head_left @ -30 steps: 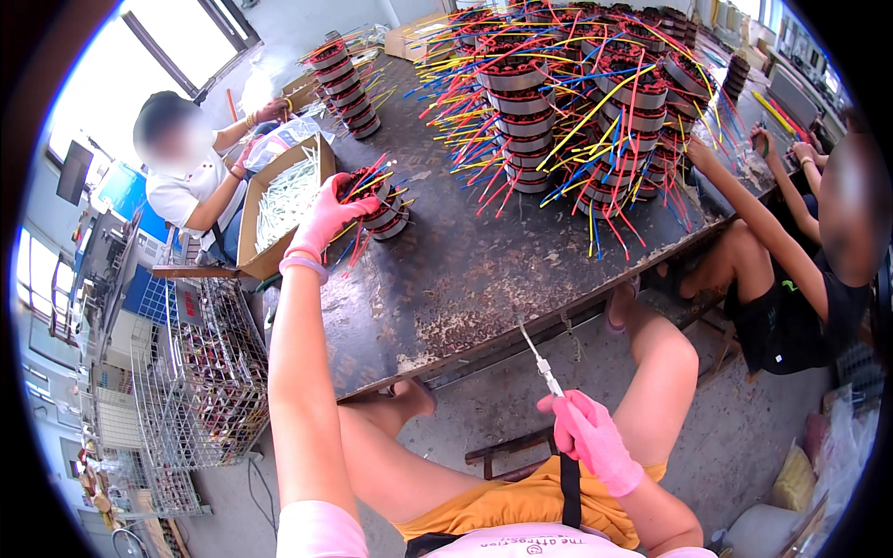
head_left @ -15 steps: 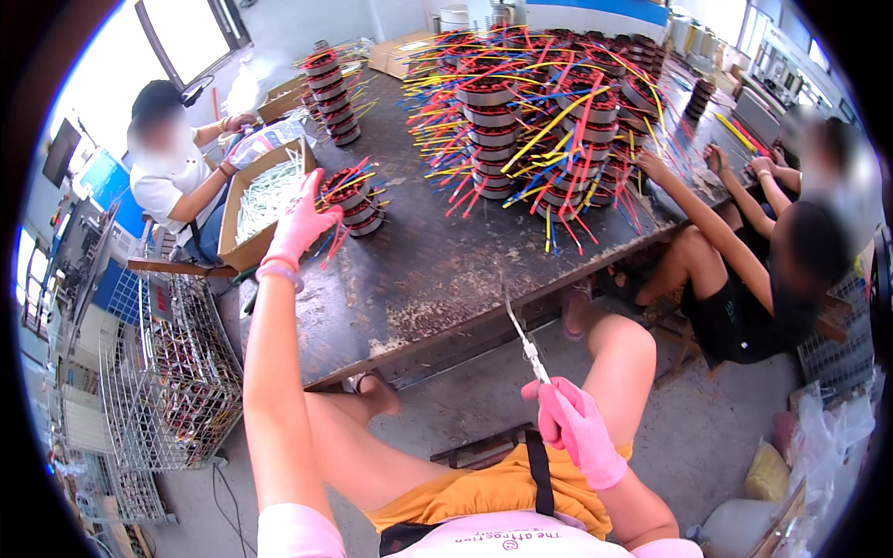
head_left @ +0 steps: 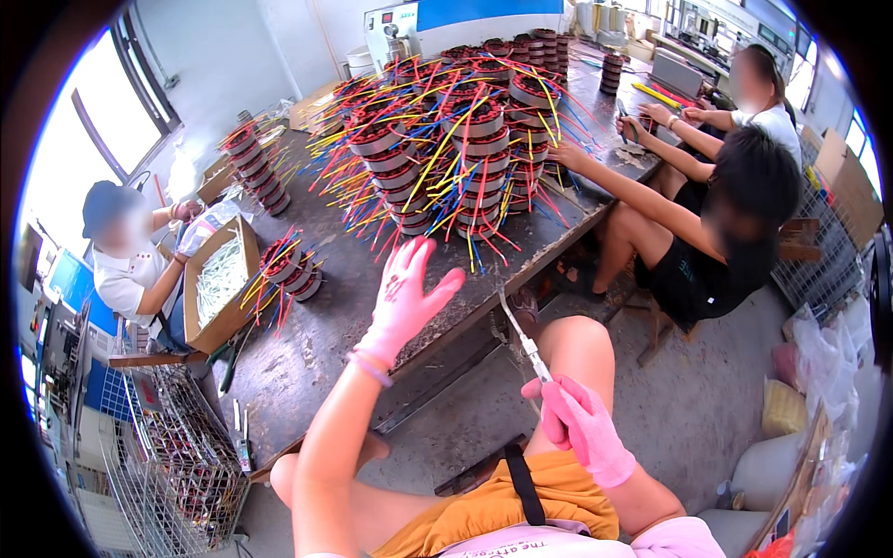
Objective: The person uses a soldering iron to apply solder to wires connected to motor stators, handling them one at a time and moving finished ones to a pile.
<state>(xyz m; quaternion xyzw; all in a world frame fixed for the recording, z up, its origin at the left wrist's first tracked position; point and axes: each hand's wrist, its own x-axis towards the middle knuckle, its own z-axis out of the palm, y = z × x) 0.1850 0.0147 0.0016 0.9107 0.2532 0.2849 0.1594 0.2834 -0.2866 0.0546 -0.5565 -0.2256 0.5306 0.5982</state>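
My left hand [head_left: 409,299], in a pink glove, reaches over the table [head_left: 349,339] with its fingers spread and nothing in them. It is in front of tall stacks of motor stators [head_left: 484,172] whose red, yellow and blue leads stick out. In my right hand [head_left: 581,423], also pink-gloved, is a slim white-and-silver tool [head_left: 526,342] with a long thin end, held over my lap near the table edge; its exact kind is unclear. A shorter stator stack [head_left: 293,270] stands to the left of my left hand.
An open cardboard box [head_left: 244,307] of pale thin pieces is at the left, beside a seated person [head_left: 130,265]. Another stator stack [head_left: 256,167] stands behind it. Two more people work at the right. A wire basket [head_left: 181,456] is at lower left, pliers [head_left: 229,358] nearby.
My left hand has moved right, away from the short stator stack, to in front of the tall stacks. The view has turned right. My right hand still grips the slim tool.
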